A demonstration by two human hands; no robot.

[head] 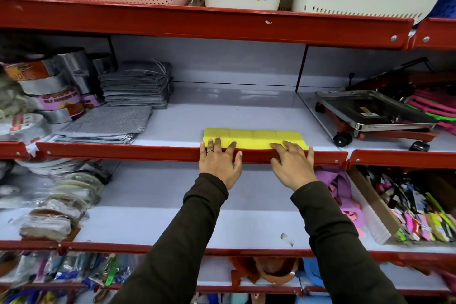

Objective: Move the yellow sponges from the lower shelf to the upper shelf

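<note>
My left hand (220, 162) and my right hand (293, 164) both lie over the red front lip (148, 153) of the upper shelf (222, 116), fingers spread and flat, tips resting on the near edge of the yellow sponges (254, 137). I am pinching nothing; the hands only press lightly. The sponges sit side by side in one row at the near edge of that shelf, just behind the lip. To the left lie folded grey cloths (108, 124); to the far right stands a metal trolley (375, 113). The lower shelf (153, 205) beneath my sleeves shows bare grey.
</note>
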